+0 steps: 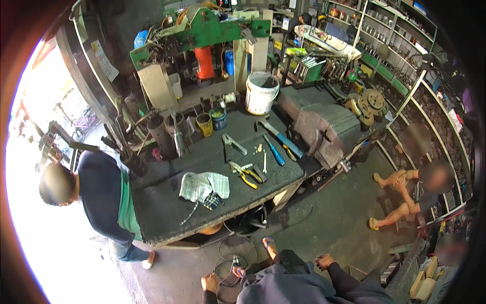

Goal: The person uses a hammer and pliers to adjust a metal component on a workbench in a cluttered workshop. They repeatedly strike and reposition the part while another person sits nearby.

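Workbench and hands, clock directions read from the middle of the dark bench (159, 202), twelve at its far side. The left hand (210, 282) lies at six o'clock, low and clear of the bench, fingers curled in; from where I stand, whether it grips anything cannot be told. The right hand (325, 261) is between four and five, its fingers likewise bent inward, contents hidden. The looped cable (219, 247) rests on the floor between five and six, near the left hand; a sandalled foot (271, 248) is at five. On the bench top, a checked cloth (202, 186) lies rumpled at seven, yellow-handled pliers (249, 181) at four, a blue screwdriver (274, 151) at three and a blue-handled hammer (281, 137) between two and three. Beyond the hammer sits a heavy vise (324, 126); a white bucket (261, 96) stands upright at one. One person (104, 190) stands between eight and nine; another (428, 195) sits past three.
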A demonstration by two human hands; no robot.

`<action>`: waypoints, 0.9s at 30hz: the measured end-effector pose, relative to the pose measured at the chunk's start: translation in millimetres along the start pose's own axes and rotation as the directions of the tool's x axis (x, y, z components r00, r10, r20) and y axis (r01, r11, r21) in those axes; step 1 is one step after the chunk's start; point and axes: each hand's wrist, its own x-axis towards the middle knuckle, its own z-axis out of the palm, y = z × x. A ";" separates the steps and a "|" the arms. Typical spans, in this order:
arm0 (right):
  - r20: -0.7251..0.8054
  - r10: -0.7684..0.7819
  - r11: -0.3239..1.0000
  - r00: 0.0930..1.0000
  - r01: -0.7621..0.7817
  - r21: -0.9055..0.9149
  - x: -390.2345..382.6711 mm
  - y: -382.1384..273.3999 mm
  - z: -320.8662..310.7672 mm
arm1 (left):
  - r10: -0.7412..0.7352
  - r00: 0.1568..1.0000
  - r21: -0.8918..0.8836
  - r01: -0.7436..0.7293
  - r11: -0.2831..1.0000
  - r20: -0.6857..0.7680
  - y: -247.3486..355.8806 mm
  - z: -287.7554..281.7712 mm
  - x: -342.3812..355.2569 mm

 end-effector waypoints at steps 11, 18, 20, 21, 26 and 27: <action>0.009 -0.574 0.819 0.819 0.574 -0.004 63.9 -10.8 8.8 | 0.058 0.974 0.228 -0.109 0.968 0.219 29.9 65.0 15.4; -0.052 -0.416 0.897 0.908 0.419 0.138 83.4 8.4 -100.6 | 0.046 0.974 0.646 -0.183 0.741 0.223 64.8 208.1 -30.4; -0.167 -0.345 0.922 0.923 0.367 0.125 96.2 46.2 -133.0 | 0.016 0.946 0.677 -0.243 0.695 0.324 82.5 242.1 -28.2; -0.246 -0.319 0.910 0.916 0.368 0.192 101.8 77.4 -141.9 | 0.008 0.928 0.689 -0.282 0.668 0.372 93.3 260.4 -26.0; -0.098 -0.287 0.918 0.953 0.303 0.257 61.9 156.9 -176.6 | -0.036 0.841 0.769 -0.476 0.426 0.540 142.5 298.0 -1.4; 0.009 -0.311 0.908 0.950 0.294 0.299 36.0 151.0 -185.0 | -0.059 0.826 0.785 -0.507 0.356 0.561 156.6 289.5 7.4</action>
